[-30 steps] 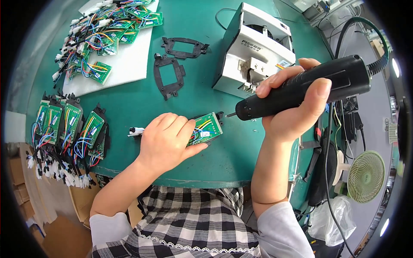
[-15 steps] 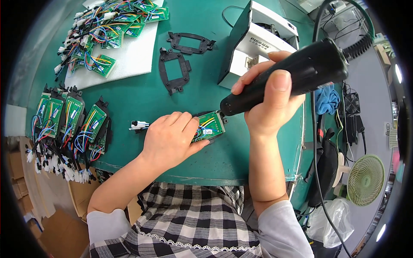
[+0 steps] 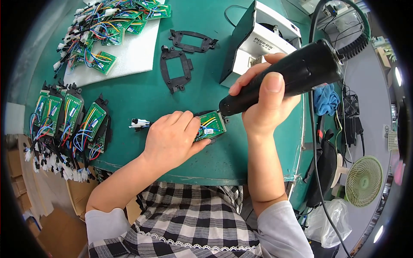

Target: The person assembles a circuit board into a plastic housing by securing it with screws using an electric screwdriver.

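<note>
Head: screwdriver (image 3: 299, 71) aslant; nose (image 3: 225, 106) lower-left

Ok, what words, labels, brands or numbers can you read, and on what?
White machine: dark printing on its front, partly readable; I won't copy it.
Held board: white label, too small to read.
Other boards: labels, too small.
Fan: hub mark, too small.
Driver: pale patch, blurred.

Recorded green on the worktop (image 3: 129, 101) and the board (image 3: 219, 122), with yellow and blue among the wires (image 3: 208, 121). Noted plain black on the screwdriver (image 3: 297, 73) and frames (image 3: 177, 81). Found white on the foam (image 3: 133, 56), white with black on the machine (image 3: 267, 46). Observed black, white and grey check on the apron (image 3: 189, 215), light grey on the sleeves (image 3: 279, 228), pale green on the fan (image 3: 363, 180), blue on the cloth (image 3: 325, 99).
</note>
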The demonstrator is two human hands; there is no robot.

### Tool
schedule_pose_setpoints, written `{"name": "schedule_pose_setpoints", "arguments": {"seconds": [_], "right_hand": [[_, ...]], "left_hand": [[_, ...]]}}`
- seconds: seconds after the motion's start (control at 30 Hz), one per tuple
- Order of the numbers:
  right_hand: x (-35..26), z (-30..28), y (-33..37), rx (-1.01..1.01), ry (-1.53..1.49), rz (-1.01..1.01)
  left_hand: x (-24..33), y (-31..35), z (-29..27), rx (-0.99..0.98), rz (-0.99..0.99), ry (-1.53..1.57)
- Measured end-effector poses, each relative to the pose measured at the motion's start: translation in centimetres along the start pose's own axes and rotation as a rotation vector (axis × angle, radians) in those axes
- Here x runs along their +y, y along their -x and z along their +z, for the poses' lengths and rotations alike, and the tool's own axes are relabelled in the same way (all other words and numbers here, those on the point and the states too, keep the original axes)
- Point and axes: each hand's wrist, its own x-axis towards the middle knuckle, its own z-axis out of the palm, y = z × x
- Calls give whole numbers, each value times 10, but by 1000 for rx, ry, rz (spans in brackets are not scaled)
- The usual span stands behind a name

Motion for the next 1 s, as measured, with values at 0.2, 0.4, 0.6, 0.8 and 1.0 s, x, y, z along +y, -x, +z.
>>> {"name": "schedule_pose_setpoints", "arguments": {"seconds": [0.2, 0.4, 0.6, 0.8, 1.0], "right_hand": [[11, 1, -2, -134, 43, -116], [12, 0, -2, -160, 2, -100], [-21, -34, -44, 177, 139, -223], [-34, -42, -72, 201, 226, -333], [-21, -40, -69, 166, 227, -326]], "left_hand": [[0, 0, -1, 5, 6, -28], [3, -1, -1, -15, -5, -28], [1, 2, 2, -15, -31, 25], [-2, -2, 6, 34, -21, 50], [-1, -1, 6, 32, -21, 29]]}}
